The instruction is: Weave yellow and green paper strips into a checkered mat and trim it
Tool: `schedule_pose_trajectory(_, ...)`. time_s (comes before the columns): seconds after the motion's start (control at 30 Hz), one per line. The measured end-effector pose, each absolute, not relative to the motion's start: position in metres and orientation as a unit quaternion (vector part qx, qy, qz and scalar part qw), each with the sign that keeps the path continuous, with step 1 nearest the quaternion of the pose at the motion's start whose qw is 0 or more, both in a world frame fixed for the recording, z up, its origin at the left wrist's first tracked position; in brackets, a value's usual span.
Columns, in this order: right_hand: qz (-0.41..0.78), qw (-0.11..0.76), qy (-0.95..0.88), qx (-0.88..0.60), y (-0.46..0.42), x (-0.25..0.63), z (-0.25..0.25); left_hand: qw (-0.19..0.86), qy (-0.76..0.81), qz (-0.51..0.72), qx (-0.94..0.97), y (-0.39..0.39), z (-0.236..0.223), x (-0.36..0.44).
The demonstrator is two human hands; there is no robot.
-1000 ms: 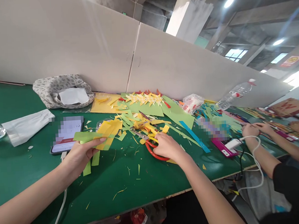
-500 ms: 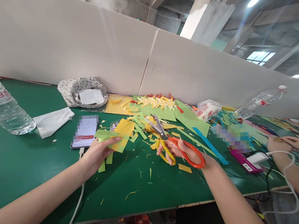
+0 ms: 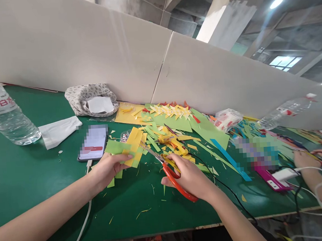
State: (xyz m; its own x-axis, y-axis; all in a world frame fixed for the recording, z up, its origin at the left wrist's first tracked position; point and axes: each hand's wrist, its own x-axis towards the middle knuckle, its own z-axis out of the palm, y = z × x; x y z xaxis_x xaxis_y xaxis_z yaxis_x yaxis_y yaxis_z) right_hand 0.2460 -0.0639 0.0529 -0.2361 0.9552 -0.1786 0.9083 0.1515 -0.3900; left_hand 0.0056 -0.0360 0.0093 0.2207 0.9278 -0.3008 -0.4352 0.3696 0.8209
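My left hand pinches a piece of woven yellow and green paper strips above the table. Loose green strip ends hang below the fingers. In my right hand are scissors with one red and one yellow handle; their blades point left, with the tips at the right edge of the woven paper. Whether the blades touch the paper I cannot tell. Behind the right hand lies a yellow glue gun among paper scraps, with a black cable running to the right.
A phone on a charging cable lies left, near a water bottle and a cloth pouch. Woven paper pieces rest on green sheets behind. Rightward are a magenta power strip and a co-worker's hand.
My right hand has turned over and moved the scissors left and down, bringing the blades to the woven paper. The glue gun behind is now uncovered. My left hand has barely moved.
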Motion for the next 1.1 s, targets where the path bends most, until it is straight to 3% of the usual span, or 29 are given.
schedule_pose_trajectory(0.5,-0.008,0.137,-0.785,-0.604,-0.066,0.238,0.041,0.727,0.409,0.479,0.273,-0.034,0.011,0.004)
schedule_pose_trajectory(0.73,-0.009,0.099,-0.787,-0.609,-0.064,0.247,0.040,0.716,0.421,0.493,0.260,-0.033,0.009,0.004)
schedule_pose_trajectory(1.1,0.020,0.145,-0.787,-0.599,-0.073,0.225,0.029,0.754,0.364,0.498,0.227,-0.033,0.011,0.007)
